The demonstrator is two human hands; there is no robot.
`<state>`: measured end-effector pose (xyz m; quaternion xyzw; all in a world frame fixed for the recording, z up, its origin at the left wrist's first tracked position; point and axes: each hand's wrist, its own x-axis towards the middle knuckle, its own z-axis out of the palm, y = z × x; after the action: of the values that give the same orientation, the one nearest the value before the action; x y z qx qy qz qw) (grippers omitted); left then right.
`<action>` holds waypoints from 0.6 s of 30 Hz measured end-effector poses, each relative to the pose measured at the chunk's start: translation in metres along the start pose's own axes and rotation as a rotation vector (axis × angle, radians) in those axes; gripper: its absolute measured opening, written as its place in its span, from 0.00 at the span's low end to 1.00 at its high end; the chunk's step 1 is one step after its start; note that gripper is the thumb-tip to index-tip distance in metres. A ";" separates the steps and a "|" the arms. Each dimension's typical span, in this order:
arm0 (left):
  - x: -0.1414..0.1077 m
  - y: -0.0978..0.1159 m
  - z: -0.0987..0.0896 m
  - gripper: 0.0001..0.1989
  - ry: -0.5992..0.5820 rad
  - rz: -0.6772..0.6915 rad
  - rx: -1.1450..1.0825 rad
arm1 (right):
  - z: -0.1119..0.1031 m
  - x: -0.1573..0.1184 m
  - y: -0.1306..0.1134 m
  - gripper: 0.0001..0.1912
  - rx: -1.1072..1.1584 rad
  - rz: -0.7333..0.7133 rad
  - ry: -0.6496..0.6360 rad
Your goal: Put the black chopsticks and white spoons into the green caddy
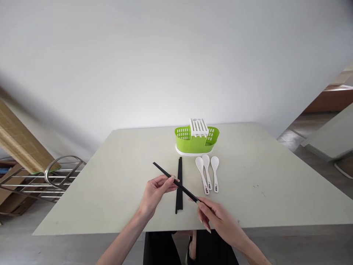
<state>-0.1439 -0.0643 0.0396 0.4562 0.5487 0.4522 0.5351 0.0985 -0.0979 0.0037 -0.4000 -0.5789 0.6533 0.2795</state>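
Observation:
A pair of black chopsticks [187,192] slants across the table's front half, held in both hands. My left hand [160,187] pinches them near the middle, and my right hand [211,213] is closed around their lower right end. Beneath them, several more black chopsticks [180,198] lie together on the tabletop. To the right of these rest three white spoons [215,173], bowls pointing away from me. Behind the spoons stands a green utensil basket [194,144] with a white slotted top [199,127] and a white base.
The pale table [132,147] meets a white wall [176,66] at its back edge. A metal rack [63,176] with cardboard under it is on the floor at left. Beyond the right side is a white piece of furniture [331,136].

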 end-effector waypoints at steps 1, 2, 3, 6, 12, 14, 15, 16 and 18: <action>0.001 0.000 0.001 0.21 -0.001 0.003 0.008 | 0.000 0.000 0.000 0.31 0.005 0.000 0.002; 0.001 0.001 0.002 0.20 -0.003 0.008 0.017 | -0.001 0.000 0.000 0.31 0.009 -0.001 0.002; 0.002 0.002 0.003 0.20 -0.006 0.013 0.025 | -0.002 0.000 -0.001 0.31 0.009 -0.003 -0.001; 0.006 0.007 0.004 0.20 -0.009 0.038 0.046 | -0.010 0.001 -0.004 0.31 -0.030 -0.029 -0.030; 0.023 0.029 -0.016 0.24 0.187 0.153 0.043 | -0.062 0.013 -0.021 0.31 -0.349 -0.197 0.168; 0.031 0.037 -0.026 0.24 0.280 0.183 -0.012 | -0.083 0.027 -0.027 0.30 -0.510 -0.301 0.377; 0.035 0.041 -0.030 0.23 0.318 0.195 -0.043 | -0.093 0.036 -0.028 0.30 -0.607 -0.353 0.493; 0.038 0.045 -0.035 0.23 0.350 0.207 -0.071 | -0.103 0.047 -0.029 0.30 -0.700 -0.409 0.604; 0.045 0.051 -0.041 0.22 0.399 0.232 -0.105 | -0.118 0.070 -0.028 0.31 -0.864 -0.470 0.684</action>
<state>-0.1848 -0.0119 0.0824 0.3893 0.5634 0.6198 0.3833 0.1591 0.0278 0.0158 -0.5264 -0.7420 0.1136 0.3992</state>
